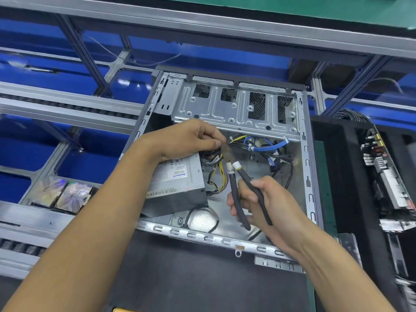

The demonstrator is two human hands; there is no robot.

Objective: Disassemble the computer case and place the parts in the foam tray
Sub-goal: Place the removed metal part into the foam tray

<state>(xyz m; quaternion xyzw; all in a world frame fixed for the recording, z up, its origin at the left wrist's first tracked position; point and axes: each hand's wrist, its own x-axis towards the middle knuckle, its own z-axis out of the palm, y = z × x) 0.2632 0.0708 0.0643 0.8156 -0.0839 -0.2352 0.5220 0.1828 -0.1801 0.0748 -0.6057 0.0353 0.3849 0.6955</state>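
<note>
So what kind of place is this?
Probably a factory or repair workbench: an opened computer case, a foam tray holding removed parts, and blue bins on metal racks.

Electronics disassembly workshop, alu-frame racks (67,102) w/ blue bins (78,79), gutted PC case (225,104), foam parts tray (337,176)

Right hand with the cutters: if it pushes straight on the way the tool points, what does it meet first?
Probably the cable bundle pinched by the left hand. The right hand aims the cutters up at it; their tip already looks at the wires, though depth is unclear.
</note>
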